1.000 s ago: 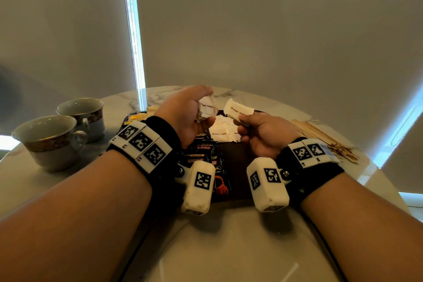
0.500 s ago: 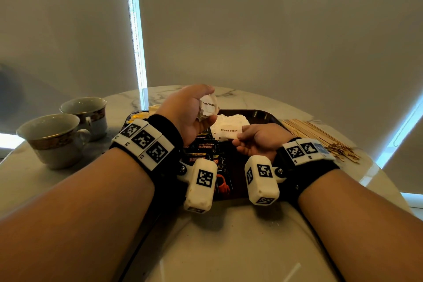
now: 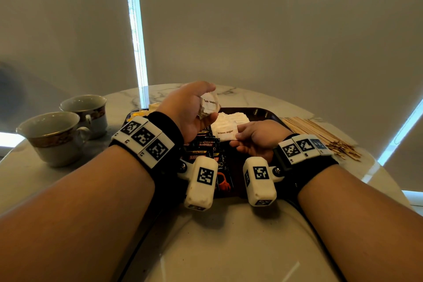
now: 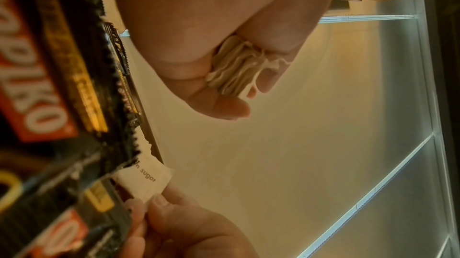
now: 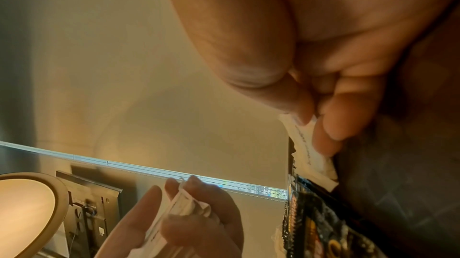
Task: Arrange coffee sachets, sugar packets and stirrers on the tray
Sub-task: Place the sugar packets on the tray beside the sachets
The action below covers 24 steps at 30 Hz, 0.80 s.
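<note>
The left hand is raised over the far-left part of the tray, fingers curled around a bundle of white sugar packets; the left wrist view shows their stacked edges squeezed between thumb and fingers. The right hand is low over the tray's middle, thumb and forefinger pinching the right end of one packet. This packet lies nearly flat, long axis running left to right, "brown sugar" print upward and reading upright to the wearer. Its free left end points toward the left hand. It sits on or just above a pile of white packets on the tray; contact cannot be determined. Black coffee sachets lie overlapped on the tray just nearer than the pile. Wooden stirrers lie on the table right of the tray, long axes running from far-left to near-right. Two cups stand at the left.
</note>
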### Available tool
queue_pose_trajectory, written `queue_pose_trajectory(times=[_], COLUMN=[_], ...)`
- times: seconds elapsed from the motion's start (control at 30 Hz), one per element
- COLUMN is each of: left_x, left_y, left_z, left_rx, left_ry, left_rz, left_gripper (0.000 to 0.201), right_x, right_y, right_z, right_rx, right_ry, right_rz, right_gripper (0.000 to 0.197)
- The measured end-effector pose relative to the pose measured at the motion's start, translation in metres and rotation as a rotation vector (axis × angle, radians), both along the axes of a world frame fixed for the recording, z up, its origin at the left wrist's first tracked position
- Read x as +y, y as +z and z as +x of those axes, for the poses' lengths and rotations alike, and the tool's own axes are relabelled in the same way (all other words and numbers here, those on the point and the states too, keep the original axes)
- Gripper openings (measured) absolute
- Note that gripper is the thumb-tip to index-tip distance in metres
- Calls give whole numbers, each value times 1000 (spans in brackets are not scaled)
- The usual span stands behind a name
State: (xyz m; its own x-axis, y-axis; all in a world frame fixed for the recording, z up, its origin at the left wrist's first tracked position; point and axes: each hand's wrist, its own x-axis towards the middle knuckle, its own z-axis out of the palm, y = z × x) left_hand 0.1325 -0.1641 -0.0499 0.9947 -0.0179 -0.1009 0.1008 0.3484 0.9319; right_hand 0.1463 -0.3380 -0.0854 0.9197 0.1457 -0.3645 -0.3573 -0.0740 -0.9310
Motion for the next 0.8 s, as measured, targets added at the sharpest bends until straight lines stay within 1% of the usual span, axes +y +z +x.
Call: queue_pose_trajectory(times=[0.13,0.27,0.43,0.53,0.63,0.7,0.8], left_x=[0,0,0,0,-1,-1,0], left_y=[0,-1,-1,-2,-3,-3,-3], left_z=[1,2,3,4,4,5,5], left_rx=[7,7,7,9,8,6,6], left_ry=[-3,-1,-8,-4,-14,-17,-25], left_rz=[-6,-15,-14,-19,-35,-43,-48], left_gripper=[25,24,22,25,22,22,21], right_x=[-2,-3,-2,-1,-2,-2,-3], right_y=[1,2,2,1,1,1,2], right_z=[0,-1,-1,-1,0,1,1], right_rx=[2,15,37,38,42,42,36], right_ry=[-53,-67,-88,-82,-77,-85,-104], right_rz=[18,46,42,49,70,84,78], right_gripper=[26,31,29,31,32,28,17])
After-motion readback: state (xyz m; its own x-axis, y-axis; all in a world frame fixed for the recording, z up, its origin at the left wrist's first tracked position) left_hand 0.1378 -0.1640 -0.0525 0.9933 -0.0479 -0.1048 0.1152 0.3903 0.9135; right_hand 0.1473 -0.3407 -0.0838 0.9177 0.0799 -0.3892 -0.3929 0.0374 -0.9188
